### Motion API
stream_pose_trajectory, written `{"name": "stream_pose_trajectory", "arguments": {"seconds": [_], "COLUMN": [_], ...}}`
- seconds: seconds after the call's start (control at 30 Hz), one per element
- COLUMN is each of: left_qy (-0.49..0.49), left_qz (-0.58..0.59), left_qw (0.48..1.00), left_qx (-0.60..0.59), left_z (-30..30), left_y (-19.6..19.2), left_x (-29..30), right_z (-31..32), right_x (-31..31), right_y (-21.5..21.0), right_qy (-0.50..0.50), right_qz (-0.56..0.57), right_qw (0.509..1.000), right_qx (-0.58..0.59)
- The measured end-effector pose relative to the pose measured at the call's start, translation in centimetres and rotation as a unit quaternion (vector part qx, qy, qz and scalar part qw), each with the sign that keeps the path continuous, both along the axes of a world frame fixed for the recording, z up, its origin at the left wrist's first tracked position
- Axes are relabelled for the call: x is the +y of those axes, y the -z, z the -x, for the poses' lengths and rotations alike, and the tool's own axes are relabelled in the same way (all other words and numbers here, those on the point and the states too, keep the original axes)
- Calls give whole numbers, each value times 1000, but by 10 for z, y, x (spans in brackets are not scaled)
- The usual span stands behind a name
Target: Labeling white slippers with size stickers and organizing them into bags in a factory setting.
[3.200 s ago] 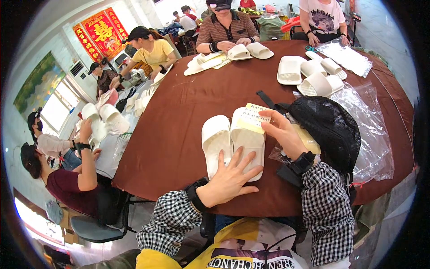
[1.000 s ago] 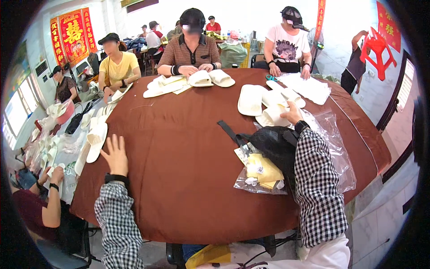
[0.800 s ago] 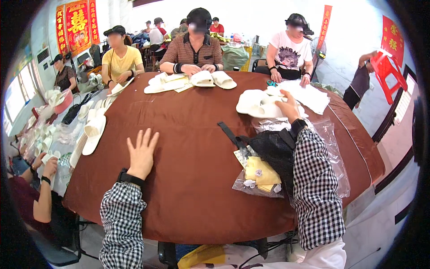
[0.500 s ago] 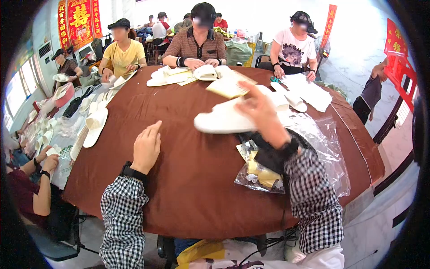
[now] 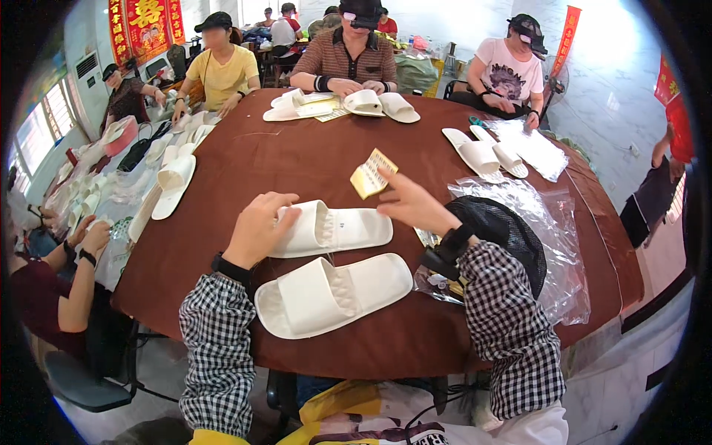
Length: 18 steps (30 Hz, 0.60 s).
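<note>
Two white open-toe slippers lie side by side before me: a farther slipper [image 5: 360, 228] and a nearer slipper [image 5: 334, 294], both with toe ends to the left. My left hand [image 5: 259, 228] grips the toe end of the farther one, its fingers curled over the strap's edge. My right hand [image 5: 421, 204] hovers by that slipper's heel with fingers spread. Its fingertips are at the edge of a small yellow printed card [image 5: 372, 174]; whether they touch it I cannot tell. The nearer slipper is not held.
A black mesh cap [image 5: 512, 230] and clear plastic bags [image 5: 565, 282] lie on the right of the brown cloth-covered table [image 5: 326, 360]. Another slipper pair [image 5: 475, 156] sits beyond, with white sheets [image 5: 530, 148]. More slippers [image 5: 174, 185] line the left. Co-workers sit around the far edge.
The slipper that my right hand carried over the table is down, and a pair now lies before me. My left hand has moved from bare cloth onto the farther slipper's toe end.
</note>
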<state>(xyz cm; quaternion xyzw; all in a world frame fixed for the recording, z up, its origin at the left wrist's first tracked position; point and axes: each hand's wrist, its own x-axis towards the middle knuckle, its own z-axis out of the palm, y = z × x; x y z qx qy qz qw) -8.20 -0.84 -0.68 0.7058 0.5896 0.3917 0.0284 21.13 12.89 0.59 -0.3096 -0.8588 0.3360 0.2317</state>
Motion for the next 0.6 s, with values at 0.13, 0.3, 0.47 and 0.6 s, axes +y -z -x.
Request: {"name": "stream_pose_trajectory", "arguments": {"seconds": [0.13,0.3,0.47,0.6], "left_qy": [13,110,35,-17], "left_qz": [22,38,101,108], "left_qw": [995,993,992,969], "left_qx": [93,34,68,220], "left_z": [-2,-6,-25,-52], "left_y": [5,7,-18,-40], "left_x": [-9,-7,-46,-99], "right_z": [17,4,-21,-33], "right_x": [-12,-41,-87,-99], "right_y": [18,0,-3,-7], "right_qy": [-40,-4,-4,20], "right_qz": [-144,-74,-90,-78], "right_qw": [985,977,969,972], "right_qx": [-82,-200,-231,-220]}}
